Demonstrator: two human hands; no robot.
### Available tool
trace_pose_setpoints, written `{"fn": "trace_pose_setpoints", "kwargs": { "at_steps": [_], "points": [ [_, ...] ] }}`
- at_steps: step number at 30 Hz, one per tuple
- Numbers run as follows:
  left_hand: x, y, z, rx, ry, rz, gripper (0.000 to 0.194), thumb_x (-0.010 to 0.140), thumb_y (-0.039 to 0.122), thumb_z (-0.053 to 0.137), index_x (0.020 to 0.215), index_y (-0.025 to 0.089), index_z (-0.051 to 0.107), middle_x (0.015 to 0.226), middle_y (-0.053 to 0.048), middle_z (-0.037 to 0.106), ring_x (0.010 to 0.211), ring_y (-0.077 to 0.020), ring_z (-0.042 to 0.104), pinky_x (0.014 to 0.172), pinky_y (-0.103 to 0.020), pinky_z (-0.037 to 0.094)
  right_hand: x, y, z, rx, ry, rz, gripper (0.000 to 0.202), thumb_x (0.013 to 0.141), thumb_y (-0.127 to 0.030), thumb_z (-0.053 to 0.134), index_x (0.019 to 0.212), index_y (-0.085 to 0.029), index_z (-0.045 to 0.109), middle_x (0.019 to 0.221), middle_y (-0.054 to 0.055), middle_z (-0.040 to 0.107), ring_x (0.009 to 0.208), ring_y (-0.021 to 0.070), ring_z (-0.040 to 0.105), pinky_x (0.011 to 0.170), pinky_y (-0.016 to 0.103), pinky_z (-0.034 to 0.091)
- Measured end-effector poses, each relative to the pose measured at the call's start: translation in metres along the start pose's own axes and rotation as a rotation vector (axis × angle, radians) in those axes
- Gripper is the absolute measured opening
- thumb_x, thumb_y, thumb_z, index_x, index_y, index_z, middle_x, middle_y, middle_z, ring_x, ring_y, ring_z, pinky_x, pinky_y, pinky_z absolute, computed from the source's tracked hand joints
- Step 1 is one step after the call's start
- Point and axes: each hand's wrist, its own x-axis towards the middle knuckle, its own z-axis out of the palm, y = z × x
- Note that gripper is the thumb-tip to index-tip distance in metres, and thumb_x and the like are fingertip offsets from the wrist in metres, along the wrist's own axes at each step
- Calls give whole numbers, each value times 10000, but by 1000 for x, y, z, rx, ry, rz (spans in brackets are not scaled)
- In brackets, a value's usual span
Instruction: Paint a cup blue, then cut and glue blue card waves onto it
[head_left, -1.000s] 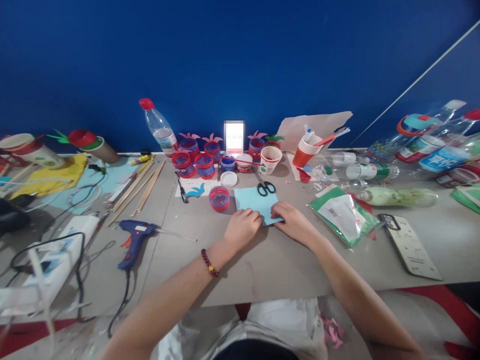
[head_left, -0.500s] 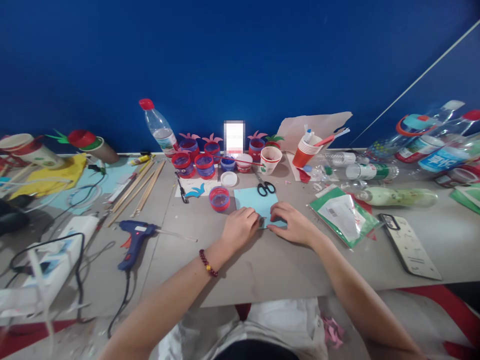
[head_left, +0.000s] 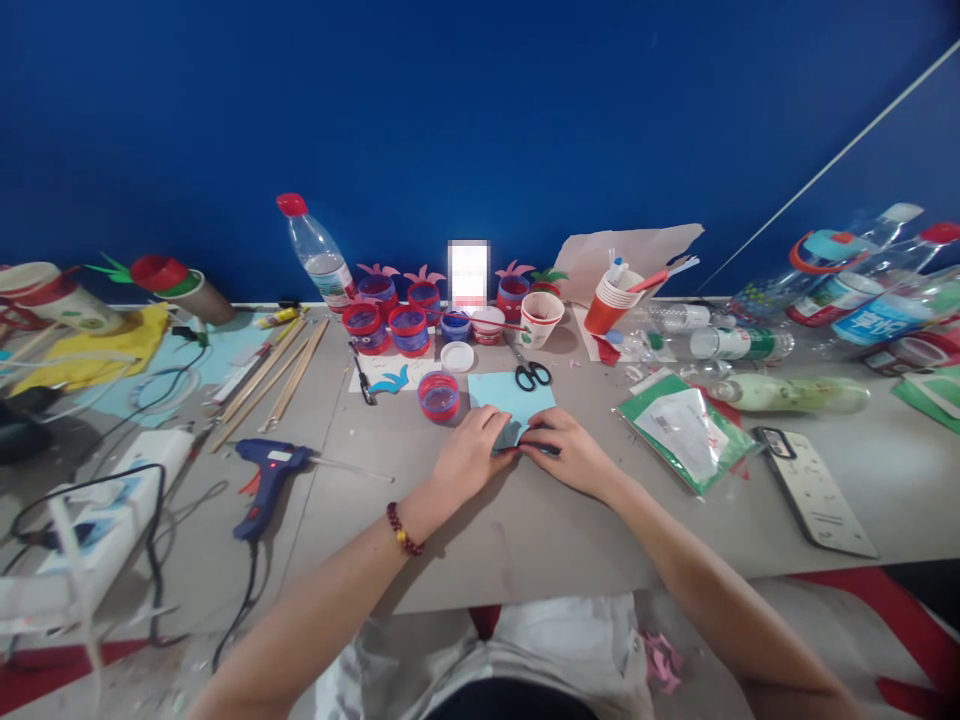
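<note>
A sheet of light blue paper (head_left: 514, 390) lies in front of me on the table. At its near edge my left hand (head_left: 474, 452) has its fingers curled and closed on the paper. From the other side my right hand (head_left: 568, 455) pinches the same edge, thumb and fingertips close to the left thumb. The near edge looks lifted or folded, partly hidden under the fingers. Black-handled scissors (head_left: 533, 375) rest at the paper's far right corner. Left of the paper stands a small red and purple ring-shaped cup (head_left: 439, 398).
A blue glue gun (head_left: 271, 475) and wooden sticks (head_left: 274, 380) lie to the left, near a white power strip (head_left: 112, 510). Several decorated cups (head_left: 365, 328) line the back. On the right are a green packet (head_left: 686, 430), a phone (head_left: 816, 490) and plastic bottles (head_left: 795, 393).
My right hand has moved left and nearer, its fingertips now meeting the left hand at the paper's near edge. The left hand has shifted slightly left.
</note>
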Motion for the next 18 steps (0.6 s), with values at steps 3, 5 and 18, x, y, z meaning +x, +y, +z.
{"fn": "trace_pose_setpoints", "kwargs": {
  "at_steps": [3,5,18],
  "points": [
    [1,1,-3,28,-13,-18,261,824,287,677,1018,189,533,1034,-58,577,962,-235,545,817,-365,471,0,-1,0,-13,-6,2,153,897,-254,595,955,-229,734,970,90,646,931,219,602,840,396,503],
    [1,4,-5,48,-30,-54,244,832,278,664,1004,180,521,1012,-61,572,942,-237,546,793,-367,473,1,-1,0,-16,-11,8,166,900,-238,579,976,-224,725,972,91,645,932,221,603,842,396,503],
    [-1,11,-8,137,-31,-144,64,882,181,544,825,189,571,897,-32,624,867,-187,574,703,-292,431,3,-5,1,71,-27,-34,187,869,-115,539,924,-220,682,1075,74,705,993,235,605,875,429,490]
  ]
}}
